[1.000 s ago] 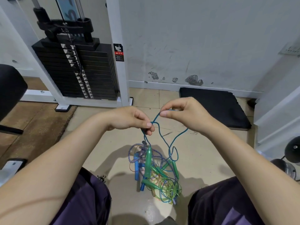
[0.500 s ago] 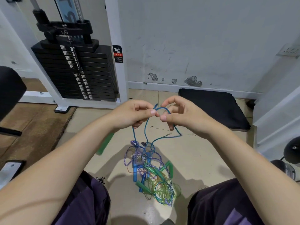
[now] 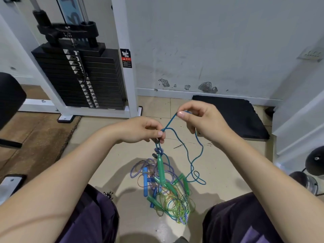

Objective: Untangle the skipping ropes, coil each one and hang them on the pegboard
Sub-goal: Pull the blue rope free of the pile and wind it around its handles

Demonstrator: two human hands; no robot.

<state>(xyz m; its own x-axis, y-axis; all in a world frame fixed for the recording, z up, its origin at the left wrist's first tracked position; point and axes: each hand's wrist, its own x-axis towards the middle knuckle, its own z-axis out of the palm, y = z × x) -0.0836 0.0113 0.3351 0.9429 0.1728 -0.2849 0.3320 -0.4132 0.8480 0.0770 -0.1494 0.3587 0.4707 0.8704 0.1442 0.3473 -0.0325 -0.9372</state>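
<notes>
A beige tiled floor [image 3: 228, 155] is filling the middle of the frame, running up to a scuffed white wall. At the lower centre the tangle of skipping ropes [image 3: 166, 190] is lying on it between the person's knees: green and blue handles, a purple-and-white twisted cord and thin yellow-green strands all snarled together. A blue cord [image 3: 192, 155] is rising out of it; the left hand [image 3: 140, 130] is pinching it just above a knot, with a green handle [image 3: 161, 168] dangling below, while the right hand [image 3: 201, 120] is pinching the same cord higher, toward the upper right. This looks like the untangling step, nothing coiled yet. Next the knot probably needs loosening so the blue cord can slide free. Beyond, a weight stack [image 3: 84, 78] is standing at upper left and a black mat [image 3: 236, 116] at right; no pegboard is showing.
</notes>
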